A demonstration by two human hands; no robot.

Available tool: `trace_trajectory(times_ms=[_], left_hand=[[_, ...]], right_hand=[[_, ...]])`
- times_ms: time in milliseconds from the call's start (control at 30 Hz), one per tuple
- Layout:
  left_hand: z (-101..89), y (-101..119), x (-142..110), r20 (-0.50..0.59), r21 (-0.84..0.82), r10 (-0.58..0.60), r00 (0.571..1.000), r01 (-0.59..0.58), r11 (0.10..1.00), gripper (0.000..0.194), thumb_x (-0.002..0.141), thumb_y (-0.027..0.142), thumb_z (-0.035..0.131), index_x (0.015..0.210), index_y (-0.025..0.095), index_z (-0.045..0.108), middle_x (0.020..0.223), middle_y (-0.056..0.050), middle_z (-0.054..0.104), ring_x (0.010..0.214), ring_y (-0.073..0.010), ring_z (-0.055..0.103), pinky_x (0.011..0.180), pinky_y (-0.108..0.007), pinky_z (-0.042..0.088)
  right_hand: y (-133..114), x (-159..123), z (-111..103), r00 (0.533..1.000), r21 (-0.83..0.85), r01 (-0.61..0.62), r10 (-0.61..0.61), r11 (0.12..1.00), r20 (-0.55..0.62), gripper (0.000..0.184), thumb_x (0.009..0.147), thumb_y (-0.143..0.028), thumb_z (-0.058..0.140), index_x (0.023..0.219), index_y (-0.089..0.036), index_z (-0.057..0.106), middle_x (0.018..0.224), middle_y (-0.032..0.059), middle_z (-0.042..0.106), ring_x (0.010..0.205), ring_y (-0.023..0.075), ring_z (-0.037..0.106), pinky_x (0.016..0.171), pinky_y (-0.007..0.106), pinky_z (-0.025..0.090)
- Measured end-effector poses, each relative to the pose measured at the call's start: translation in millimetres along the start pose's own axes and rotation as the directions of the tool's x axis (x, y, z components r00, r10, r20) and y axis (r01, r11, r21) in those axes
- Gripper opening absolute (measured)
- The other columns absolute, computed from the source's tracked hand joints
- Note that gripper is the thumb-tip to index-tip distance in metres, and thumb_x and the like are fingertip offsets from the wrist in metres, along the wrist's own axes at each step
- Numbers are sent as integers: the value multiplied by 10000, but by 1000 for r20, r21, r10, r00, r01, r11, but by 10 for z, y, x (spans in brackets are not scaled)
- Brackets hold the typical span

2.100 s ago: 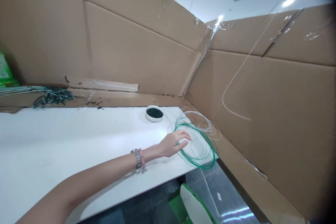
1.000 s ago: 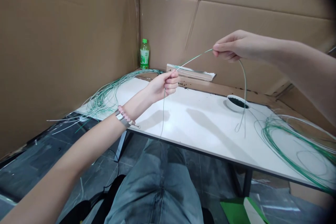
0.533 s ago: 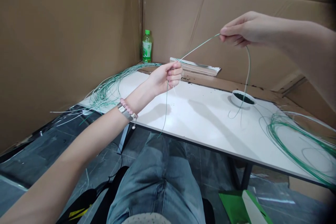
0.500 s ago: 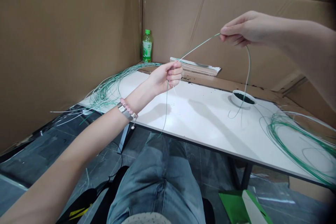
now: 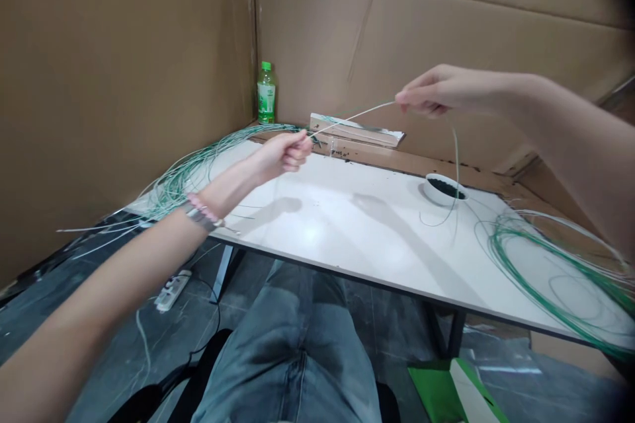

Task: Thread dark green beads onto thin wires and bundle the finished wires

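A thin white-and-green wire runs nearly straight between my two hands above the table. My left hand is closed, pinching it at the lower left end of the stretch. Higher up on the right, my right hand pinches the same wire between thumb and fingertips. Past the right hand, a loose tail hangs in a curve in front of a white bowl of small dark pieces, its tip hooked near the tabletop. Whatever lies inside the left fist is hidden.
A loose bundle of green and white wires covers the table's left end. Coiled wires lie at the right end. Behind stand a green-capped bottle and a pale strip by the cardboard wall. A power strip lies on the floor.
The view has shifted slightly. My left hand has moved left and a little down; my right hand has come lower, still pinching the wire. The end that hung below the left hand has swung away.
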State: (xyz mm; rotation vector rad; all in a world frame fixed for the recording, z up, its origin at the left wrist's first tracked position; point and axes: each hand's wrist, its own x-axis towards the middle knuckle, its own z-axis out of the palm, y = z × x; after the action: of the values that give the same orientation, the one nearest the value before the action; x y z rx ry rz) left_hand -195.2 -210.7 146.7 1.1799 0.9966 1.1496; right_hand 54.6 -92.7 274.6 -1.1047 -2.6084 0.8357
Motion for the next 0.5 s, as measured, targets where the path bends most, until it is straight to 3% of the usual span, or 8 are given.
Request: trace_trajectory(times_ms=[100, 200, 267, 333, 400, 500], left_hand=[[-429, 27, -117, -85, 220, -41, 996, 59, 974, 465, 1016, 353, 173, 581, 195, 205, 510, 62, 141, 416, -67, 124, 405, -202, 146], [-935, 75, -303, -212, 475, -15, 977, 116, 873, 455, 1013, 354, 207, 590, 188, 176, 533, 53, 151, 482, -64, 145, 482, -185, 180], [-1229, 101, -397, -322, 643, 9, 947, 212, 736, 439, 982, 343, 351, 592, 167, 253, 532, 53, 213, 533, -53, 184, 542, -173, 189], [-1438, 109, -426, -466, 752, 40, 884, 372, 543, 400, 944, 370, 430, 628, 125, 426, 532, 43, 337, 594, -62, 289, 621, -175, 243], [-1557, 94, -392, -552, 798, 81, 830, 498, 339, 355, 913, 379, 472, 849, 67, 628, 701, -9, 564, 779, -140, 462, 771, -233, 342], [-1625, 41, -286, -571, 821, 107, 814, 562, 102, 461, 902, 443, 459, 1116, 100, 682, 1050, -123, 663, 1039, -298, 534, 938, -436, 390]], right_hand=[[175, -120, -20, 996, -8, -19, 20, 1000, 92, 305, 939, -293, 570, 719, -89, 620, 507, -76, 337, 447, -7, 293, 444, 217, 173], [463, -240, -48, 993, 52, -35, 29, 998, 116, 386, 922, -399, 590, 657, -119, 568, 515, -72, 305, 458, 16, 265, 454, 242, 162], [689, -331, -55, 994, 111, -42, 31, 993, 105, 455, 901, -496, 588, 625, -146, 498, 524, -84, 234, 456, 24, 209, 456, 246, 148], [921, -433, -42, 994, 160, -58, 43, 985, 99, 493, 891, -547, 575, 615, -161, 439, 533, -93, 201, 452, 27, 183, 445, 231, 143], [1148, -540, -10, 993, 197, -82, 64, 977, 101, 473, 916, -522, 547, 634, -160, 429, 534, -99, 223, 441, 28, 199, 424, 193, 173], [1449, -693, 75, 989, 246, -127, 103, 961, 107, 397, 956, -449, 515, 709, -140, 492, 553, -92, 341, 424, 25, 275, 405, 158, 260]])
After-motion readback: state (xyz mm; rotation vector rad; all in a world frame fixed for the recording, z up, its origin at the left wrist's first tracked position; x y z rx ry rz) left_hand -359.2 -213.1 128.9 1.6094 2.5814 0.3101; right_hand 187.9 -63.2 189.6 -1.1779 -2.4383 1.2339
